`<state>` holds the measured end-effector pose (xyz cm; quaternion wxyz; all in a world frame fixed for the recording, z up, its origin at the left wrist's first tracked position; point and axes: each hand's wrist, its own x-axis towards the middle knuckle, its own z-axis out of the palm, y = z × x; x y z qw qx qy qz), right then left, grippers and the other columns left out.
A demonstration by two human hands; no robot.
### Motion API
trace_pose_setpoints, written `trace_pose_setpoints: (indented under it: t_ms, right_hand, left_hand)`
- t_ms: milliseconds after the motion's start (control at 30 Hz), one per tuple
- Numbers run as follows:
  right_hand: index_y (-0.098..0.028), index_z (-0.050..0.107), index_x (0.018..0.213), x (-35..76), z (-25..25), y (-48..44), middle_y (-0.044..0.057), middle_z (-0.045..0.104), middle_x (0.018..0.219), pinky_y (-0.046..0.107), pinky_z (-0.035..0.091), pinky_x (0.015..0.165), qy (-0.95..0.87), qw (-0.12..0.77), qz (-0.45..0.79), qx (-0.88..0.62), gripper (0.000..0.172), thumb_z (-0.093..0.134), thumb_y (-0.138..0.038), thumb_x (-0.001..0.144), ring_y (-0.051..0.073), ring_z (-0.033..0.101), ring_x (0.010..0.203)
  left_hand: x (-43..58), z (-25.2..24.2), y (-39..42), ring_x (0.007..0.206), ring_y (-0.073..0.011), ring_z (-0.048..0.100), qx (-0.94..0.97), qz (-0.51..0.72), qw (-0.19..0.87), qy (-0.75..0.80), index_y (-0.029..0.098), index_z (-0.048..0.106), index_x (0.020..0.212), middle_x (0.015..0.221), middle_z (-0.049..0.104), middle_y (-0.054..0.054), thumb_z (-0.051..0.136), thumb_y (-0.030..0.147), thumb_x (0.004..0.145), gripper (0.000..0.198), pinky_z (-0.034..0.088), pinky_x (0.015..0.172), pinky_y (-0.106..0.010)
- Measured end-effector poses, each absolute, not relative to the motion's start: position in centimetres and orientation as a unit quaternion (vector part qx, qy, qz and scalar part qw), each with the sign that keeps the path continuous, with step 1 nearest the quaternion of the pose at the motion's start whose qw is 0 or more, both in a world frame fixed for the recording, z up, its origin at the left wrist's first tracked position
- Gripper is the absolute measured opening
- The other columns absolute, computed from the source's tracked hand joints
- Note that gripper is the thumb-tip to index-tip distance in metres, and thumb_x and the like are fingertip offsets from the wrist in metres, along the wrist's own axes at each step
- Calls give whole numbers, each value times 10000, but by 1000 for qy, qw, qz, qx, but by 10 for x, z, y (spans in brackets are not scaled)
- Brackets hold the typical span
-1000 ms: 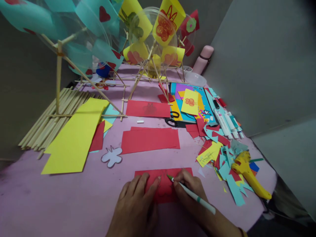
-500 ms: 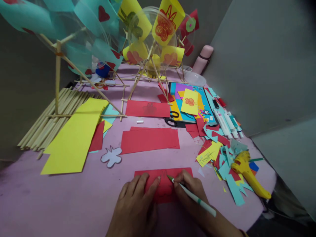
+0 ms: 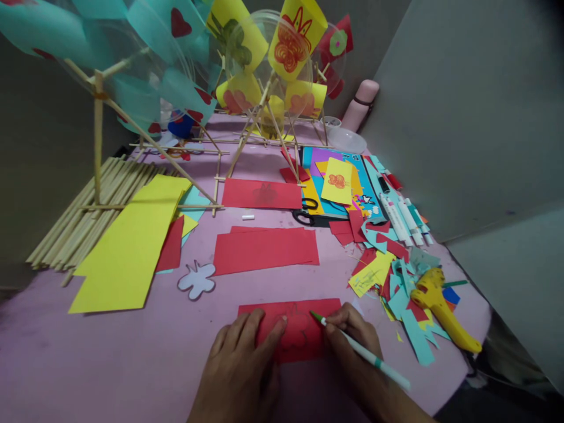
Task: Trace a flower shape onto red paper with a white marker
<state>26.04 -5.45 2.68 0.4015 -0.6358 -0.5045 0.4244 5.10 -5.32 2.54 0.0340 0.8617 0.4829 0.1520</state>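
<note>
A red paper strip (image 3: pixel 299 341) lies at the near edge of the table, with a dark butterfly outline drawn on it. My left hand (image 3: pixel 247 358) rests flat on the strip's left part, fingers spread. In my right hand (image 3: pixel 352 338) is a white marker (image 3: pixel 370 355) with a green tip, pinched between thumb and fingers. Its tip is over the upper right of the outline; whether it touches the paper I cannot tell. A white butterfly cutout (image 3: pixel 197 281) lies up and to the left of the strip. Beyond it are stacked red strips (image 3: pixel 267 252).
Yellow paper sheets (image 3: pixel 127 252) and wooden sticks (image 3: pixel 88 217) lie left. Paper wheels on stick stands (image 3: pixel 268 88) rise at the back. Right are scissors (image 3: pixel 305 216), paper scraps (image 3: pixel 396 282), markers (image 3: pixel 405 217) and a yellow glue gun (image 3: pixel 447 314). A pink bottle (image 3: pixel 361 106) stands behind.
My right hand has moved right with the marker, its tip now further right on the strip. More of the butterfly outline shows. My left hand has stayed on the paper.
</note>
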Motion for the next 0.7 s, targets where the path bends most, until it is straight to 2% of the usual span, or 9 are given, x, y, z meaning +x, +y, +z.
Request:
trace_pose_setpoints:
  t_ms: [100, 300, 700]
  right_hand:
    - [-222, 488, 690, 259, 32, -54, -71, 437, 490, 208, 306, 420, -576, 369, 376, -625, 110, 500, -241, 797, 110, 390, 419]
    - [-230, 454, 702, 255, 31, -52, -78, 421, 485, 197, 318, 397, -627, 368, 325, -604, 121, 448, -202, 819, 104, 398, 392]
    - [-231, 446, 679, 249, 35, -47, -59, 504, 450, 188, 333, 381, -682, 338, 279, -585, 136, 422, -200, 808, 108, 489, 358]
  left_hand:
    - [51, 27, -53, 1008, -280, 494, 863, 151, 36, 480, 322, 506, 1253, 1174, 524, -102, 508, 197, 782, 487, 444, 808, -414]
    - [52, 28, -52, 998, -279, 505, 865, 154, 22, 476, 322, 549, 1210, 1150, 542, -106, 514, 195, 772, 458, 448, 794, -406]
    - [50, 23, -55, 1040, -293, 496, 868, 140, 12, 475, 323, 507, 1260, 1196, 533, -109, 518, 185, 751, 527, 443, 818, -431]
